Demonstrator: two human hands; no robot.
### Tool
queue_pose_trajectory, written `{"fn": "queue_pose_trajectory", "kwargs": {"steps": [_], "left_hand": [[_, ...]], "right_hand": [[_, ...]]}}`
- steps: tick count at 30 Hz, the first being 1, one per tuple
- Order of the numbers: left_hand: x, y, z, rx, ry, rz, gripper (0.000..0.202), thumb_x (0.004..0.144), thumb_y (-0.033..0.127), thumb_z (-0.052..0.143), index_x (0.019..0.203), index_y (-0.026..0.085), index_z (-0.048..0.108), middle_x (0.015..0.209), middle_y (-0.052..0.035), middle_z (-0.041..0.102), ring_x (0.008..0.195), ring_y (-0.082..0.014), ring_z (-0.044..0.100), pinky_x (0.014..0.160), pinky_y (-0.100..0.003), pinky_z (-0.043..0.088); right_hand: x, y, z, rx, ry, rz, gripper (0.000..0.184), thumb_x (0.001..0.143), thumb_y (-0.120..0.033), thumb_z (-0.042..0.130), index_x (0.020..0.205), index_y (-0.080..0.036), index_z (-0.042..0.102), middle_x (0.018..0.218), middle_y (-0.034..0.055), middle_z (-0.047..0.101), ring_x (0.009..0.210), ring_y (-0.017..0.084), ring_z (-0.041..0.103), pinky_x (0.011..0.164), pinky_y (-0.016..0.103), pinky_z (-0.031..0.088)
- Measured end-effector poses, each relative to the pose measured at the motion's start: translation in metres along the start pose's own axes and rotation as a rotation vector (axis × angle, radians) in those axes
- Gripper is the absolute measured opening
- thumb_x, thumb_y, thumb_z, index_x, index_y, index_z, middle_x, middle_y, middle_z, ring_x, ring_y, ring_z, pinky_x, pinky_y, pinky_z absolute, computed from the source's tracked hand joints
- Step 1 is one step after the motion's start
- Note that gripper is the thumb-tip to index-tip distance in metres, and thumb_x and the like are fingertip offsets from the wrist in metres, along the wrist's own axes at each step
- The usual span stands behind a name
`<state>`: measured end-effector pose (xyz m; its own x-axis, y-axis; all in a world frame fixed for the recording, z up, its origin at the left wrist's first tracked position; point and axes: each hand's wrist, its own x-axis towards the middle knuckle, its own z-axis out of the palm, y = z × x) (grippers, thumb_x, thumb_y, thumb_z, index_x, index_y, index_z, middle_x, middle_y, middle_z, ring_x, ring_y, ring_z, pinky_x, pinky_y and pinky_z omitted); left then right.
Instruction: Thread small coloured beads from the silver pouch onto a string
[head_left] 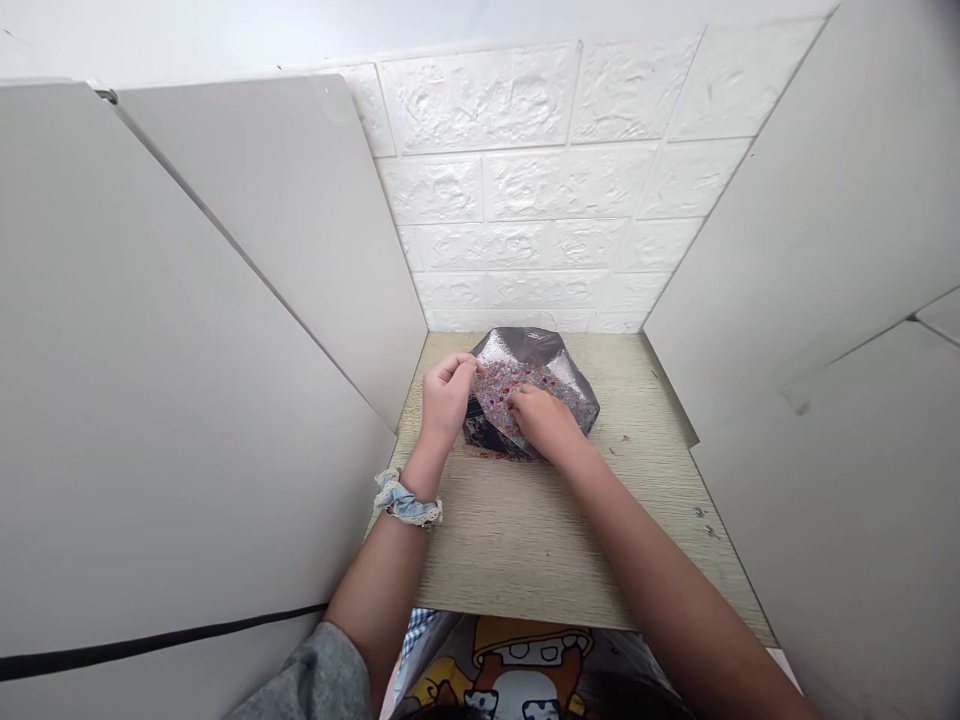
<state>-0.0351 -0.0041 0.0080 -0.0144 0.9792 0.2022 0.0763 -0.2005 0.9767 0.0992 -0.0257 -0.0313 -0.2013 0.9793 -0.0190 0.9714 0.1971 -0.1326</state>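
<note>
A dark foil bag (555, 365) lies open on the wooden desk (525, 540), its silver lining showing and many small multicoloured pieces (501, 385) inside. My left hand (446, 395) pinches the bag's left rim, fingers closed on it. My right hand (544, 418) reaches into the bag's mouth with fingers curled down among the small pieces; what they grip is hidden.
Grey partition panels (187, 400) wall the desk on both sides, and a white brick-pattern wall (540, 200) closes the back. A few small bits (619, 440) lie scattered on the desk right of the bag. A scrunchie (405, 500) sits on my left wrist.
</note>
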Motion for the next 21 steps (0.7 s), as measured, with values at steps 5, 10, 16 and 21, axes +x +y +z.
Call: {"fn": "queue_pose_trajectory", "kwargs": {"steps": [5,10,16,21], "left_hand": [[-0.0005,0.0023,0.003,-0.091,-0.106,-0.053,0.014,0.068,0.024,0.046,0.058,0.015,0.051,0.045,0.0056,0.039,0.036,-0.0034,0.028,0.037,-0.019,0.022],[-0.0013,0.0026,0.0039,0.016,-0.129,-0.05,0.016,0.067,0.025,0.047,0.062,0.015,0.058,0.043,0.0051,0.039,0.04,-0.005,0.032,0.041,-0.019,0.026],[-0.0028,0.0027,0.0042,0.073,-0.144,-0.034,0.016,0.066,0.025,0.048,0.064,0.015,0.061,0.044,0.0043,0.044,0.042,-0.0063,0.036,0.044,-0.019,0.03],[-0.0032,0.0048,0.0041,0.082,-0.178,-0.072,0.018,0.066,0.026,0.046,0.063,0.014,0.059,0.041,0.0054,0.039,0.039,-0.0058,0.034,0.041,-0.019,0.029]], "right_hand": [[0.0003,-0.0008,0.0009,0.021,0.013,0.003,0.024,0.084,-0.022,0.03,0.088,-0.019,0.053,0.093,0.0067,0.053,0.081,0.017,0.053,0.062,0.025,0.038],[-0.0003,-0.0012,0.0017,0.044,0.005,0.022,0.023,0.084,-0.022,0.029,0.087,-0.018,0.051,0.092,0.0067,0.054,0.081,0.016,0.053,0.061,0.024,0.037],[-0.0026,-0.0028,0.0043,0.034,0.005,0.027,0.024,0.085,-0.022,0.025,0.09,-0.018,0.048,0.092,0.007,0.052,0.078,0.016,0.052,0.06,0.024,0.036],[-0.0034,-0.004,0.0055,0.054,0.021,0.025,0.022,0.085,-0.022,0.025,0.088,-0.018,0.047,0.091,0.0077,0.051,0.075,0.016,0.052,0.058,0.025,0.034]]}}
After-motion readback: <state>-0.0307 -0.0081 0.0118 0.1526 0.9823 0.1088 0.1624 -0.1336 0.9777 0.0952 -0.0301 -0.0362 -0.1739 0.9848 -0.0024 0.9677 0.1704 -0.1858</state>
